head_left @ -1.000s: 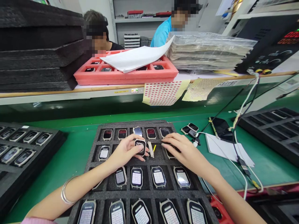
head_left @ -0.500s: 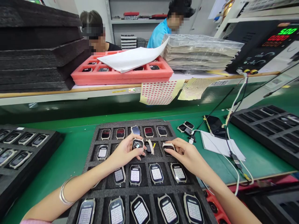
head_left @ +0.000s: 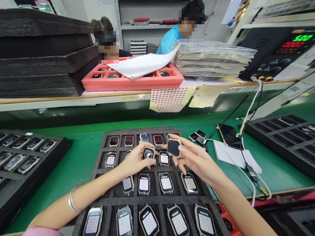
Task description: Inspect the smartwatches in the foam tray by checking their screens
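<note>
A black foam tray (head_left: pixel 103 154) in front of me holds several smartwatch bodies in its cells, many with lit screens. My left hand (head_left: pixel 134 162) pinches one watch body (head_left: pixel 148 153) with a lit round dial, just above the tray's second row. My right hand (head_left: pixel 194 159) holds a dark-screened watch body (head_left: pixel 173 147) lifted clear of the tray, screen facing me. A watch body with a lit screen (head_left: pixel 163 158) lies in the cell between my hands.
Another black tray of watch bodies (head_left: pixel 22 154) lies at left, a mostly bare black tray (head_left: pixel 283 131) at right. Cables (head_left: pixel 246 157), a phone (head_left: pixel 227 132) and paper (head_left: pixel 233 154) lie on the green mat. Two people work behind a shelf with a pink tray (head_left: pixel 133 82).
My right hand has picked the dark-screened watch body out of its cell and raised it. My left hand keeps its watch, shifted slightly. The watch between my hands now lies flat.
</note>
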`<state>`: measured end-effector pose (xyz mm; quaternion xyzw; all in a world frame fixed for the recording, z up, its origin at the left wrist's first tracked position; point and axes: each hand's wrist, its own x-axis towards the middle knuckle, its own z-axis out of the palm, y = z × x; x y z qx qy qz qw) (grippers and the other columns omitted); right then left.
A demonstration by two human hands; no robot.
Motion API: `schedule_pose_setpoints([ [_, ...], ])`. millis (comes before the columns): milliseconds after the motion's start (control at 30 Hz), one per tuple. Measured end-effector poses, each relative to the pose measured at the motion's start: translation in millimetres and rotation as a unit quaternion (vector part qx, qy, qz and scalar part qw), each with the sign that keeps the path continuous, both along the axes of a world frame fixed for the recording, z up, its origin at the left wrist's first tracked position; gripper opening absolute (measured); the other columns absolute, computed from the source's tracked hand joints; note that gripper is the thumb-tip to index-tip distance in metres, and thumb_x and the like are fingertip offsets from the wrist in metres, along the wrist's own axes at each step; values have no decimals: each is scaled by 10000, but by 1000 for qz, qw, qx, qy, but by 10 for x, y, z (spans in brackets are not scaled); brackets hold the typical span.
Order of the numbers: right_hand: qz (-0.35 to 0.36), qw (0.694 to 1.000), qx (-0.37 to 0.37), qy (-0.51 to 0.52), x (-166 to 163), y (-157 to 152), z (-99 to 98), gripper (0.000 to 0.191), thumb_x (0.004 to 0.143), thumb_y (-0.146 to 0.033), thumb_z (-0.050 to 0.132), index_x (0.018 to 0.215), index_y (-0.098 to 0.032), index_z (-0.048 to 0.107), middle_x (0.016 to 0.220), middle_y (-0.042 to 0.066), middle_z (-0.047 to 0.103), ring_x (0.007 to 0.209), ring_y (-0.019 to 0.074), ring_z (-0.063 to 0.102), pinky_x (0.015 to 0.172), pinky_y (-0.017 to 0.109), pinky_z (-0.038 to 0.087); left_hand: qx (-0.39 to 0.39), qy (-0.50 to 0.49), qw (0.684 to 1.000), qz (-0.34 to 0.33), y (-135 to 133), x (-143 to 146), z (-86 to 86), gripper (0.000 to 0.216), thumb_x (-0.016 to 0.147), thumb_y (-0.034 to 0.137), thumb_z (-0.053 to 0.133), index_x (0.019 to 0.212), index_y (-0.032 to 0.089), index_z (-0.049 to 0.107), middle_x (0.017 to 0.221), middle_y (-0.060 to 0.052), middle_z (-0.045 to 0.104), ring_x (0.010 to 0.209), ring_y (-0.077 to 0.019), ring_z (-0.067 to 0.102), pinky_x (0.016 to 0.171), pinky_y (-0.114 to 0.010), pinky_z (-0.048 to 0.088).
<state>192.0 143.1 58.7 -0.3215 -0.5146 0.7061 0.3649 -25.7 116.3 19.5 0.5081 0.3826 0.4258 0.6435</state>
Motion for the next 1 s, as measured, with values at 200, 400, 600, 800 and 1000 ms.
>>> schedule_pose_setpoints([
  [200, 74, 996, -15, 52, -140, 51, -58, 373, 869, -205, 644, 1237, -214, 586, 1006, 84, 654, 535, 73, 593, 467, 182, 514, -8, 37, 997, 62, -18, 0, 32, 320, 764, 217, 638, 1033, 169, 473, 718, 36, 533, 543, -89, 522, 480, -193, 397],
  [400, 126, 985, -64, 103, -176, 131, -231, 401, 848, -235, 660, 1240, -199, 587, 907, 87, 677, 504, 105, 621, 414, 181, 504, 44, 90, 993, 62, -44, -39, 8, 288, 804, 185, 578, 1069, 186, 466, 703, 53, 505, 491, -75, 455, 475, -194, 376],
  [600, 135, 984, -78, 91, -117, 131, -315, 397, 853, -210, 651, 1243, -199, 579, 1024, 131, 680, 550, 120, 652, 440, 189, 524, 92, 158, 981, 68, -71, -53, -3, 298, 789, 127, 547, 1072, 205, 494, 854, 15, 534, 594, -102, 486, 583, -231, 414],
  [800, 118, 987, -74, 86, -131, 123, -310, 380, 822, -202, 684, 1196, -177, 622, 911, 106, 708, 460, 105, 623, 394, 187, 519, 134, 211, 968, 35, -80, -86, 20, 312, 758, 99, 517, 1053, 202, 515, 953, -10, 575, 864, -174, 529, 806, -282, 400],
  [1000, 116, 988, -62, 78, -138, 104, -291, 401, 815, -224, 698, 1206, -180, 620, 910, 93, 706, 463, 112, 636, 378, 184, 522, 122, 204, 971, 19, -64, -90, 18, 331, 774, 128, 507, 1096, 200, 493, 1022, -32, 575, 941, -196, 528, 851, -302, 392],
])
